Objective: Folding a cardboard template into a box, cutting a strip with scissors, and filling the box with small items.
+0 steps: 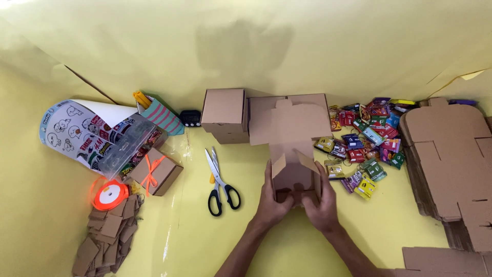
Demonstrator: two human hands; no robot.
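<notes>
- Brown corrugated card makes up the flat box blank [292,136] lying mid-worktop, its near end partly folded up into walls.
- Left hand [271,200] grips the near left corner of that folded end, fingers wrapped on the side flap.
- Right hand [320,202] clasps the near right corner in the same way; both hands are closed on the card, thumbs seemingly tucked inside, though the view is too small to be sure.
- Just beyond the blank's left edge stands a finished cardboard box [224,115], closed and touching the blank.
- Black-handled scissors [220,182] lie left of the hands, blades pointing away, apart from the blank.
- Right of the blank is a heap of small colourful packets [369,141], some touching its edge.
- Far right, a stack of flat box blanks [451,159] rests on the yellow worktop [205,246].
- Far left: a small box tied with orange ribbon [156,174], an orange ribbon spool [110,195], a pile of brown card tags [105,231] and a curled sticker sheet [77,131].
</notes>
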